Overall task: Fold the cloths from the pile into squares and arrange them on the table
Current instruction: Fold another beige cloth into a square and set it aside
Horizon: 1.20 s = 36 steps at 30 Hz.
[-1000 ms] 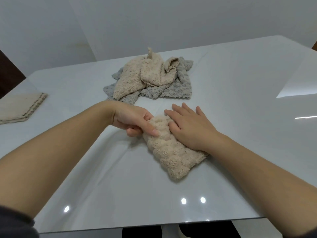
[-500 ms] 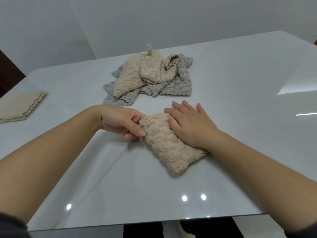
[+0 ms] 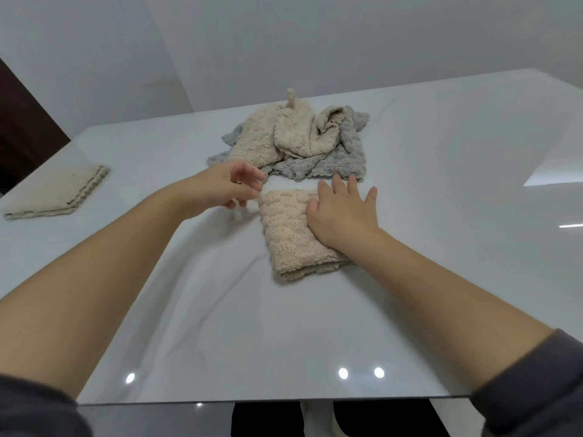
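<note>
Head view, folded cloth (image 3: 290, 234) under right hand (image 3: 342, 212), left hand (image 3: 232, 187) beside

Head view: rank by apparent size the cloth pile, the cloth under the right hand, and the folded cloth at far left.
1. cloth pile, clearly largest.
2. beige cloth under the right hand, partly covered.
3. folded cloth at far left; it lies farther off at the frame's edge, so 2 versus 3 is unsure.

— How's the light on you?
— Soft, even, from overhead. Three lamp spots (image 3: 343, 373) glare on my glossy table (image 3: 205, 310) near its front edge; a bright patch lies far right.
— Sharp?
— Mostly. My left hand (image 3: 233, 187) is smeared. Shadows are faint, and the edges bow.
</note>
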Each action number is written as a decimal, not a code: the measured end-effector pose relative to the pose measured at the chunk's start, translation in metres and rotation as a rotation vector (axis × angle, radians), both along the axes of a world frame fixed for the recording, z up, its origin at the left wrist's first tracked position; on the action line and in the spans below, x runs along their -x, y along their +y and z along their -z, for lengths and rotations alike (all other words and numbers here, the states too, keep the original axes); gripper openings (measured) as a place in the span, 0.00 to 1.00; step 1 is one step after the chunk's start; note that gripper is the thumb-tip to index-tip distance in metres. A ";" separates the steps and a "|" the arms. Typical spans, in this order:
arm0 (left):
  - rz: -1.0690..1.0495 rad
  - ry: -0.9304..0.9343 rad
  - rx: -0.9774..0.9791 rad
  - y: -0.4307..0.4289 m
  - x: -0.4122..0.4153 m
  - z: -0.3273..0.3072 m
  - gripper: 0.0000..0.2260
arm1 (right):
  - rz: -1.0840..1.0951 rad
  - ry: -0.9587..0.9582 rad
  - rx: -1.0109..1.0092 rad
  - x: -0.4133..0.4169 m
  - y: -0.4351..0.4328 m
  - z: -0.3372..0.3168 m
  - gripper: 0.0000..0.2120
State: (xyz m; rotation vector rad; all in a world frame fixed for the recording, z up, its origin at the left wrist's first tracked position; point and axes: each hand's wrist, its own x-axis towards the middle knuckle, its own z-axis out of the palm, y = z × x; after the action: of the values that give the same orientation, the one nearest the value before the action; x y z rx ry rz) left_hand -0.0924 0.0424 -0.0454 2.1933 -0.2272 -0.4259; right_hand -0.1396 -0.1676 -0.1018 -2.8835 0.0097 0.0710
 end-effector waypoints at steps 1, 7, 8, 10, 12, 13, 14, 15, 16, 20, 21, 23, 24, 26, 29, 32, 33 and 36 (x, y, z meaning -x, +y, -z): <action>-0.063 -0.180 -0.074 -0.002 0.007 0.001 0.10 | 0.006 -0.015 0.002 0.000 0.001 0.002 0.28; 0.149 -0.894 -0.352 -0.011 0.103 0.015 0.08 | 0.012 -0.042 0.013 0.002 0.001 0.004 0.28; 0.223 -0.996 -0.403 -0.013 0.117 0.016 0.09 | 0.014 -0.047 0.012 0.002 0.001 0.004 0.28; 0.395 -1.157 -0.486 -0.018 0.140 0.021 0.11 | 0.016 -0.055 0.004 0.002 0.001 0.004 0.28; 0.546 -1.238 -0.574 -0.025 0.158 0.028 0.13 | 0.018 -0.059 -0.002 0.002 0.000 0.004 0.28; 0.583 -1.235 -0.626 -0.027 0.163 0.032 0.15 | 0.017 -0.058 -0.002 0.002 0.000 0.004 0.28; 0.589 -1.216 -0.684 -0.029 0.168 0.035 0.17 | 0.016 -0.054 -0.002 0.003 -0.001 0.003 0.28; 0.572 -1.191 -0.747 -0.031 0.171 0.039 0.19 | 0.015 -0.052 -0.004 0.003 -0.001 0.003 0.28; 0.544 -1.169 -0.818 -0.034 0.173 0.041 0.21 | 0.014 -0.052 -0.007 0.003 -0.001 0.003 0.28; 0.412 -1.123 -1.048 -0.049 0.179 0.044 0.24 | 0.014 -0.055 -0.018 0.004 -0.001 0.002 0.27; 0.370 -1.127 -1.098 -0.054 0.179 0.046 0.24 | 0.013 -0.057 -0.020 0.004 -0.001 0.003 0.27; 0.331 -1.148 -1.210 -0.067 0.177 0.042 0.21 | 0.013 -0.060 -0.020 0.004 -0.001 0.003 0.27; 0.344 -1.124 -1.282 -0.075 0.177 0.039 0.19 | 0.015 -0.058 -0.023 0.003 -0.001 0.002 0.27; 0.393 -1.012 -1.395 -0.087 0.169 0.040 0.16 | 0.020 -0.054 -0.032 0.002 -0.002 0.002 0.26; 0.433 -0.855 -1.560 -0.099 0.157 0.032 0.12 | 0.024 -0.060 -0.031 0.001 -0.001 0.003 0.26; 0.495 -0.838 -1.743 -0.101 0.155 0.026 0.16 | 0.021 -0.065 -0.029 0.001 -0.001 0.005 0.27; 0.520 -0.833 -1.771 -0.101 0.153 0.027 0.18 | 0.022 -0.071 -0.032 0.001 -0.001 0.005 0.27; 0.541 -0.811 -1.805 -0.099 0.144 0.025 0.18 | 0.019 -0.081 -0.039 0.000 -0.002 0.005 0.26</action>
State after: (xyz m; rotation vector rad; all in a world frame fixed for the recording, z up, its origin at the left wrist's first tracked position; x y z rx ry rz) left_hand -0.2367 -0.0568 -0.0703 3.9980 -1.2865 0.2074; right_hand -0.1397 -0.1696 -0.1067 -2.8447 0.0208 -0.0490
